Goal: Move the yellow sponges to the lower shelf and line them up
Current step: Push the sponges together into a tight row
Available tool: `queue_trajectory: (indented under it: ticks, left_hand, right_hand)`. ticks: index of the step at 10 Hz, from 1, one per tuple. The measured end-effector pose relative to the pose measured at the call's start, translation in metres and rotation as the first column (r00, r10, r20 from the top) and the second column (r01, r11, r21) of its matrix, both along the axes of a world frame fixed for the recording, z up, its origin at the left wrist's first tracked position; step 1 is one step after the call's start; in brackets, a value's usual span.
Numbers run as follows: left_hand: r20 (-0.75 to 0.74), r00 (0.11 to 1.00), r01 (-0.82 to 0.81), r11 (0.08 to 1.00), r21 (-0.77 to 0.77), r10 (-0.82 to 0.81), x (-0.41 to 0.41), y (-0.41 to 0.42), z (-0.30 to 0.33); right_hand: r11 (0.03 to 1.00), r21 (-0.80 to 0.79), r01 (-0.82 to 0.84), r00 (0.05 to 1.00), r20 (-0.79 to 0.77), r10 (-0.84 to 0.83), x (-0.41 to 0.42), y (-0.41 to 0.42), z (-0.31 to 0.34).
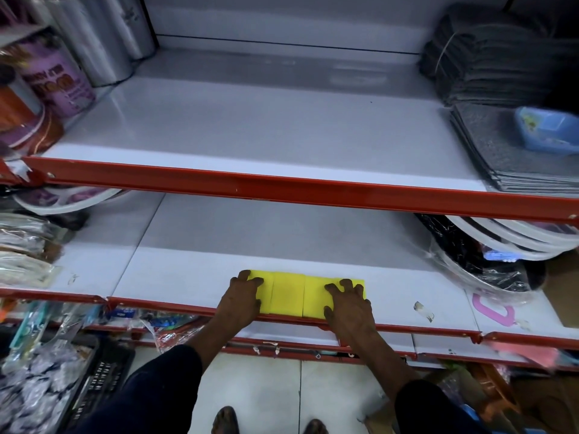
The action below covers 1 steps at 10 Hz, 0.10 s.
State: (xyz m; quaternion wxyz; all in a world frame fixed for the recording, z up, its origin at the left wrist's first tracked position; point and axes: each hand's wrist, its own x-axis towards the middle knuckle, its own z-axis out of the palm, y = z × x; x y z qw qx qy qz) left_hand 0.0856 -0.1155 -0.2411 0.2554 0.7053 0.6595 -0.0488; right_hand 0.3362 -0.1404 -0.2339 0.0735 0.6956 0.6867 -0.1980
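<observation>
Several yellow sponges (288, 294) lie side by side in one row at the front edge of the lower white shelf (194, 270). My left hand (242, 300) rests flat on the left end of the row, fingers spread over the leftmost sponge. On the right end my right hand (349, 303) presses down with spread fingers, hiding much of the rightmost sponge. Neither hand grips a sponge. The upper shelf (250, 126) above holds no sponges in its middle.
Red rails (313, 191) edge both shelves. Grey mats (513, 151) and a blue tray (546, 128) sit upper right; cans and rolls (59, 86) upper left. Wrapped plates (501, 242) crowd the lower shelf's right, packaged goods (25, 252) its left. A black basket (100, 380) stands on the floor.
</observation>
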Motion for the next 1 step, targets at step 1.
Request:
queue_trajectory:
  ticks: [1]
  left_hand:
    - [-0.06, 0.998, 0.027, 0.995, 0.097, -0.022, 0.0028, -0.007, 0.0158]
  right_hand:
    - [0.996, 0.073, -0.045, 0.998, 0.041, 0.042, -0.0032, -0.0012, 0.0099]
